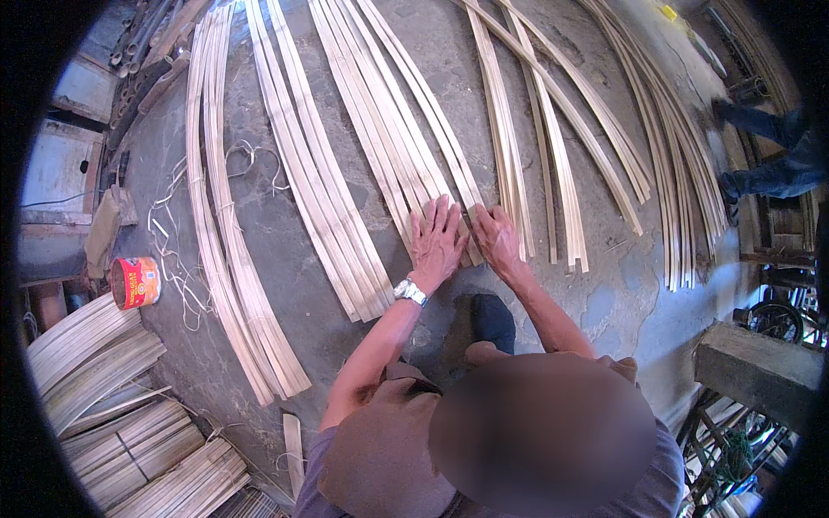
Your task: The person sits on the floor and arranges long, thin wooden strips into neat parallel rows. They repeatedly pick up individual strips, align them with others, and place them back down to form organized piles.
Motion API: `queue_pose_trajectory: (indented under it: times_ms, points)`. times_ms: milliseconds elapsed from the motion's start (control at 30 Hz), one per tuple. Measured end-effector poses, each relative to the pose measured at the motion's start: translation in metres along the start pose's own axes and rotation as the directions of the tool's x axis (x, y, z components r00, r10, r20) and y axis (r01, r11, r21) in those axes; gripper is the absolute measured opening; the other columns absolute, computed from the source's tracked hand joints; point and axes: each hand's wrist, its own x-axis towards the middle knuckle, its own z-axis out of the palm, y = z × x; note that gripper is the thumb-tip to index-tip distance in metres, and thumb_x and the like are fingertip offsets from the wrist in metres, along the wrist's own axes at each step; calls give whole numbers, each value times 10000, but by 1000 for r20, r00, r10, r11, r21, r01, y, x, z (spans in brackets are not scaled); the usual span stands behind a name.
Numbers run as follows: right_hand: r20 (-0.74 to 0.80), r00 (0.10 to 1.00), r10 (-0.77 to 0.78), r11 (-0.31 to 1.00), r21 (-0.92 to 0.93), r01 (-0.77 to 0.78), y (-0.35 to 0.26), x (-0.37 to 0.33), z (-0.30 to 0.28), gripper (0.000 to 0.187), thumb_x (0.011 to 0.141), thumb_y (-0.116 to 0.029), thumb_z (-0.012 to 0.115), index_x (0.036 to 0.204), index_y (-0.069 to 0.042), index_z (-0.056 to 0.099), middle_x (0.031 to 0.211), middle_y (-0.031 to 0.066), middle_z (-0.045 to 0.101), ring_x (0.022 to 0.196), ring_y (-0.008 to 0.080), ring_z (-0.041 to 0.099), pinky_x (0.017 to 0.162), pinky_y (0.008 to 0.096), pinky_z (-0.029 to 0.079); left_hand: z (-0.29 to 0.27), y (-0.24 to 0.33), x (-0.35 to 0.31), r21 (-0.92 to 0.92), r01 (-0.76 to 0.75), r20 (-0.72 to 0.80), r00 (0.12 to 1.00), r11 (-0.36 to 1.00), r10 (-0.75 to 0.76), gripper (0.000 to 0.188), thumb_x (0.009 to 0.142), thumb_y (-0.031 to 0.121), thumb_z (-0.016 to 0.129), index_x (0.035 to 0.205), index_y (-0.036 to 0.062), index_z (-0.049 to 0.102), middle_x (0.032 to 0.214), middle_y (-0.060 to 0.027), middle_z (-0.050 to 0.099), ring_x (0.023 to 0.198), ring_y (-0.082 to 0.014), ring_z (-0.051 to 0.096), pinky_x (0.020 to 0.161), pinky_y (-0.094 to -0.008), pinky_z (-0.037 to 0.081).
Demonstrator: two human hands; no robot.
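Observation:
Long, pale split bamboo strips (367,108) lie in rows on the floor in front of me. My left hand (439,237) rests palm down over the near ends of the middle group, its fingers stretched out. Close beside it, my right hand (496,237) has its fingers bent over the end of a bamboo strip (451,160) at that group's right side. The fingertips of the right hand are partly hidden. On either side lie further groups of strips, one group (324,198) to the left and another (509,164) to the right.
Tied strip bundles (142,462) are stacked at the lower left, below a red and orange tub (136,282). Thin curled shavings (177,268) litter the concrete floor (414,302). A concrete block (760,367) stands at right. Another person's legs (768,160) show at the far right.

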Motion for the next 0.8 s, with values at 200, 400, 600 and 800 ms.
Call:
queue_pose_trajectory:
  times_ms: [200,400,600,800]
  points:
    - [-30,1000,-6,999,-47,4,-8,3,-2,288,881,-201,638,1117,-48,574,948,191,587,888,381,600,738,476,505,3,-1,-3,-5,22,-8,1000,1000,-22,691,942,427,531,1518,111,315,1600,-135,222,1493,-294,162,1187,-552,95]
    - [54,998,-25,994,-106,31,-10,2,-6,317,851,-154,603,1155,-68,589,978,173,586,917,357,606,773,465,509,6,-4,-1,-36,55,-4,998,998,-55,781,933,447,530,1528,29,243,1596,-145,233,1492,-285,172,1193,-528,100]
    - [118,992,-49,988,-142,66,-13,1,-4,373,841,-153,621,1203,-70,589,1078,150,601,1005,344,594,839,447,511,4,-3,-3,-47,56,-17,998,997,-56,717,937,407,539,1501,26,313,1584,-145,264,1480,-281,207,1196,-522,106]
    - [-22,999,-29,988,-153,25,4,3,0,504,871,-214,642,1336,-61,521,1074,214,578,1018,384,565,843,467,482,-7,4,0,-150,75,-71,994,986,-87,670,933,315,568,1471,-11,337,1561,-191,283,1463,-331,236,1196,-509,138]
